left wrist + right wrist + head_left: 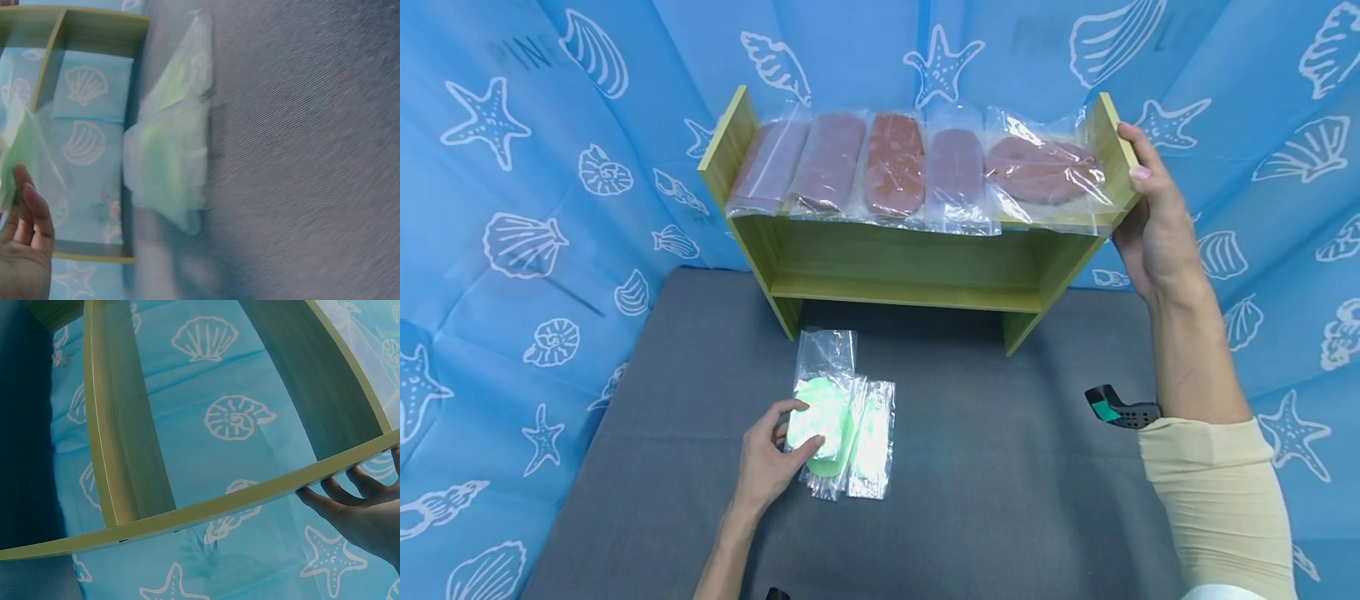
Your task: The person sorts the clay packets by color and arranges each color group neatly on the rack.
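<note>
Left hand [769, 458]: thumb and fingers pinched on a pale-green packet [817, 410] in clear plastic. In the left wrist view we see that packet held up, apart from the others and partly cut off by the frame edge.

Right hand [1159, 229]: fingers spread, fingertips against the outer face of the right side panel of a yellow-green shelf unit [906, 293]. Where the thumb bears, we can't tell.

Next out: more green packets [872, 442] lie on the grey tabletop [985, 467], overlapping, just below the held one in the head view. Exact count unclear to us; left wrist view is blurred.

Shelf unit stands upright at the back of the table. On its top level we have five reddish-brown bagged pieces [895, 162] side by side; the rightmost is broader, in a wrinkled bag.

Outermost: beige sleeve [1213, 492] on the right arm, black wrist device [1122, 408] beside it, blue curtain [647, 108] with white shells and starfish behind.
</note>
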{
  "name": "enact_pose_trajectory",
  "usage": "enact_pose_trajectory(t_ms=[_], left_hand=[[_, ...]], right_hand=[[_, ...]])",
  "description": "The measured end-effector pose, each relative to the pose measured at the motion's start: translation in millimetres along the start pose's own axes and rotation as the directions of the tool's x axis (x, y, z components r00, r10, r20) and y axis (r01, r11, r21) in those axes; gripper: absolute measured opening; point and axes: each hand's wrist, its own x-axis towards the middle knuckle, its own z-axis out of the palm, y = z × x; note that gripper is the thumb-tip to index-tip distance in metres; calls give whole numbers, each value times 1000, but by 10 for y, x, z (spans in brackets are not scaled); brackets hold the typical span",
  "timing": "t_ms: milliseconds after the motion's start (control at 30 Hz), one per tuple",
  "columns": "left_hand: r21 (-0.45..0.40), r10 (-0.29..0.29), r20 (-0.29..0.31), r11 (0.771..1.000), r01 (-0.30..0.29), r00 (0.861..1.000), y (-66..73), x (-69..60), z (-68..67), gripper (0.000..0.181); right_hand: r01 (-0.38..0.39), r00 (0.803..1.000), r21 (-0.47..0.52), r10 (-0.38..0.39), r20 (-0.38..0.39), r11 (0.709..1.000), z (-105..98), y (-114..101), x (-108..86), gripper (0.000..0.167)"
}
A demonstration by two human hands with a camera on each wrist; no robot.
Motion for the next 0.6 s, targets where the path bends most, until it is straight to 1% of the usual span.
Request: enact_pose_trajectory(t_ms=[67, 167, 267, 433, 600], left_hand=[[3, 39, 10, 999, -39, 999, 133, 40, -39, 47], [26, 73, 24, 997, -74, 997, 258, 81, -80, 48], [31, 102, 32, 994, -103, 994, 330, 115, -108, 50], [-7, 143, 63, 990, -143, 988, 419, 160, -143, 53], [-43, 149, 114, 989, -145, 982, 532, 173, -195, 59]], right_hand=[[-5, 1000, 0, 5, 0, 1000, 4, 1, -4, 61], [-13, 1000, -4, 13, 2, 1000, 5, 11, -10, 60], [-18, 1000, -1, 18, 2, 1000, -1, 25, -14, 59], [-6, 1000, 14, 6, -4, 1000, -6, 28, -8, 59], [5, 1000, -3, -5, -2, 1000, 5, 7, -1, 60]])
